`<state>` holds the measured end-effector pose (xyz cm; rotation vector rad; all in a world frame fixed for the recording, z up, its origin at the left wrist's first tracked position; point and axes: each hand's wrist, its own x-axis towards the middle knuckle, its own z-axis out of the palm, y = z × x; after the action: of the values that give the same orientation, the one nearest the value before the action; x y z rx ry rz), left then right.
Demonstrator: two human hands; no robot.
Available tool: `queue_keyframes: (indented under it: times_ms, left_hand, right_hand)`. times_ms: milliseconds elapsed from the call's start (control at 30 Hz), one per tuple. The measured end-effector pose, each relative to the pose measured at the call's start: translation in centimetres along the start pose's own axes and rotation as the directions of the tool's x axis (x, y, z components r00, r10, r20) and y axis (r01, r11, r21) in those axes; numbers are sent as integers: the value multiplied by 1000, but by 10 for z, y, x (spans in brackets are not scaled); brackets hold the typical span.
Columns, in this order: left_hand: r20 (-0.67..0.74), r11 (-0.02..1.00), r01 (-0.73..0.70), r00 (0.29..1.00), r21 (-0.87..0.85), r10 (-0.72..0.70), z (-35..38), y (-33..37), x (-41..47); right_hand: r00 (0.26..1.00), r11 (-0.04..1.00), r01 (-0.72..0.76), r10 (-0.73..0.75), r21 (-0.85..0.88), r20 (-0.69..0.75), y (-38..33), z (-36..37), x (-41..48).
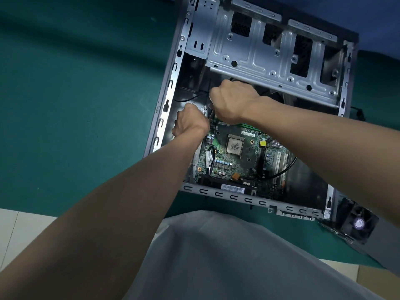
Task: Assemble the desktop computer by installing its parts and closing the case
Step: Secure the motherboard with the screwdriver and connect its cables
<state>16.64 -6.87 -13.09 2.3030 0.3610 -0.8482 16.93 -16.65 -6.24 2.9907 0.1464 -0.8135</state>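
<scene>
Both hands are deep in the case [163,118], at the far left corner of the board [229,163]. The left hand [190,123] is curled in a fist by the left wall. The right hand [232,100] is curled too, just past it, knuckles up. A small pale bit shows between them, but I cannot tell what it is, or if either hand grips it. My guess is they are fixing or plugging in something at that corner.

A slip there could scratch the board. A tiny part could drop and roll under it. The case edges look thin and sharp and could nick a wrist. The right arm crosses above the chip [234,146] and near the black cable [286,167], so pulling back fast could snag it.

The case is open on its side on a soft-looking green mat [75,94]. It is thin grey metal with slots along the rim. The cage [249,55] at the far end is shiny, with ribs and round holes. The board is flat, green and bumpy with little parts. The chip is square with a crusty grey patch. The cable is smooth and makes 1 bendy loop. A boxy black fan [357,224] waits outside, near right
</scene>
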Motion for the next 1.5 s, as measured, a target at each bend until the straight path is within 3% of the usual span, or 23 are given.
queue_keyframes:
  times_ms: [100,200,300,400,533,633,767,967,1267,1433,1500]
  left_hand:
    - [11,1000,4,1000,6,-4,0,0,0]
    - [12,1000,7,1000,8,-7,1,-1,1]
    - [12,1000,1,1000,13,-2,0,-1,1]
    - [2,1000,7,1000,12,-7,1,0,0]
    - [-19,998,43,999,-54,-44,1,0,-1]
    - [-21,985,94,995,-147,-98,0,0,-2]
    - [-17,997,47,999,-55,-48,1,0,0]
    - [-14,999,40,999,-19,-40,-1,-1,-1]
    - [-26,995,66,997,-76,-69,-4,0,-4]
    - [-32,998,-40,999,46,41,-1,-1,-5]
    - [-38,987,-102,993,121,107,1,-2,-7]
  right_hand:
    - [997,999,-53,52,6,60,1,4,-1]
    - [990,994,-4,-11,105,143,6,3,0]
    - [998,992,46,-51,115,45,7,4,0]
    - [999,995,-8,12,100,-43,2,8,-2]
    - [999,998,-30,31,58,-27,-3,9,1]
    - [998,1000,23,-22,-3,53,-3,3,2]
    - [991,988,116,-108,-102,82,-4,-4,1]
    - [978,978,199,-195,-59,71,-4,3,-1]
    - [997,988,-34,23,153,74,-21,3,4]
    - [991,993,-115,116,-30,69,-24,2,-13]
    - [990,991,-131,130,11,46,-24,5,-32]
